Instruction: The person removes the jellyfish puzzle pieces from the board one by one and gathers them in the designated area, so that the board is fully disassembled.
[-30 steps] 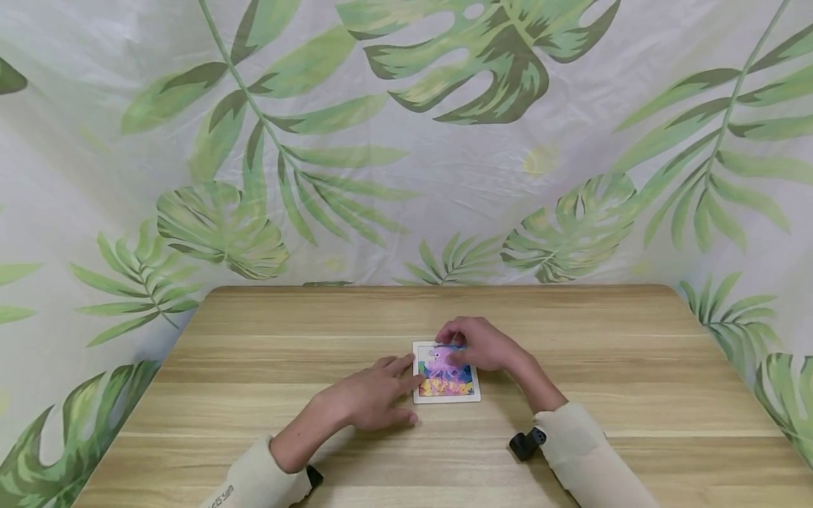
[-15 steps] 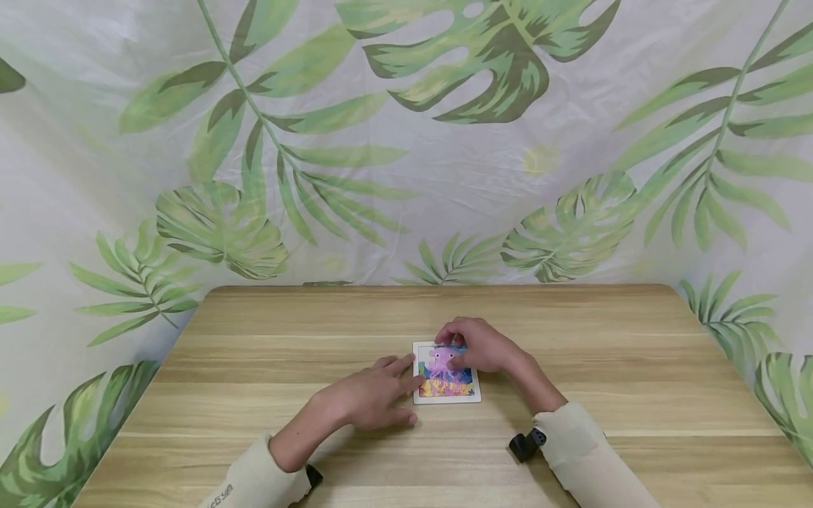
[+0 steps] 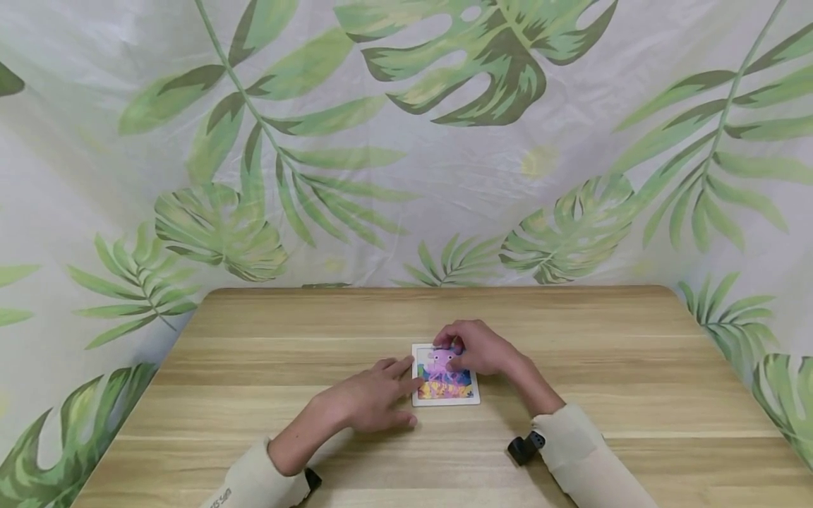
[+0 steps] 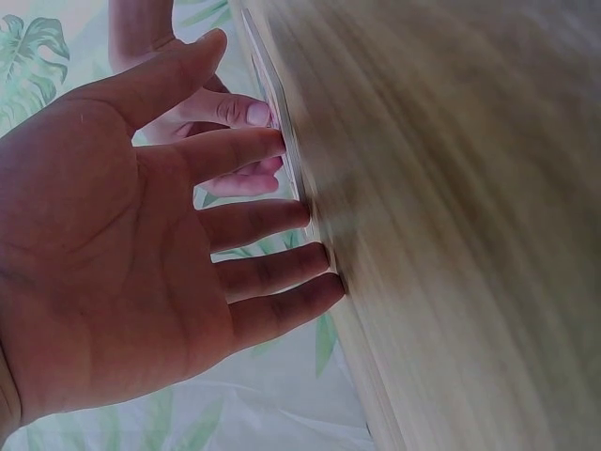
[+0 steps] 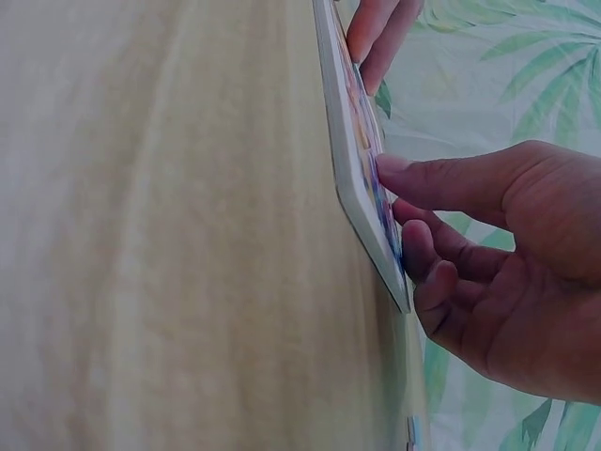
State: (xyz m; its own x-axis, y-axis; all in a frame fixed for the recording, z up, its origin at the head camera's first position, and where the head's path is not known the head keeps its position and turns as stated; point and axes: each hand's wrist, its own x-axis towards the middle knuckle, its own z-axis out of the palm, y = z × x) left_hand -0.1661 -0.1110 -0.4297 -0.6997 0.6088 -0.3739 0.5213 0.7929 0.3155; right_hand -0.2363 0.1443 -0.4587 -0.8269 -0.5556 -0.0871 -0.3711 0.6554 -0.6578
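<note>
A square picture puzzle (image 3: 445,404) with a white border lies on the table, showing a pink octopus over yellow coral. Its upper left corner is pale, without the picture's colours. My left hand (image 3: 371,395), fingers extended, rests with its fingertips (image 4: 300,211) at the puzzle's left edge; the thumb stands apart from it. Over the upper right part, my right hand (image 3: 485,347) has its fingers curled inward, with thumb tip (image 5: 392,164) and fingertips right at the picture. I cannot tell whether they pinch a piece there. This hand hides the upper right corner.
The wooden table (image 3: 286,331) reaches back to a leaf-print cloth (image 3: 457,204). A thin colourful edge (image 5: 411,432) shows at the bottom of the right wrist view. Black devices sit at both sleeves, such as the right one (image 3: 524,447).
One second ago only one octopus eye showed clearly; both eyes show now, with the right thumb slightly shifted. The left hand stays in the same place.
</note>
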